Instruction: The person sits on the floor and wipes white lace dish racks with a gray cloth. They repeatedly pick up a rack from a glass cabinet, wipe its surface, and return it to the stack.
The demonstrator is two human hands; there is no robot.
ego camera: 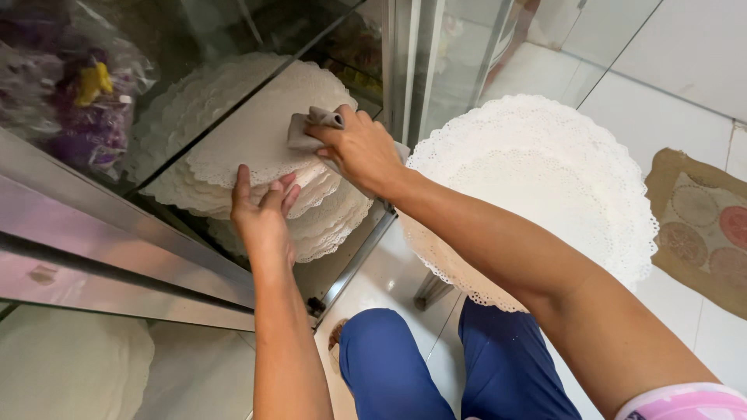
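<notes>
My right hand (359, 148) grips a crumpled grey cloth (305, 131) and presses it on the top of a stack of white lace paper doilies (257, 148) inside a glass display case. My left hand (262, 208) sits at the stack's near edge, fingers curled under the top doilies and lifting them slightly. More doilies (331, 222) fan out below the lifted ones. A second, larger round pile of white lace doilies (545, 179) rests on a stool outside the case, under my right forearm.
The metal frame (117, 241) of the case runs across the left. A glass panel (436, 70) stands upright behind my right hand. A brown patterned mat (700, 225) lies on the white tiled floor at right. My blue-trousered knees (405, 365) are below.
</notes>
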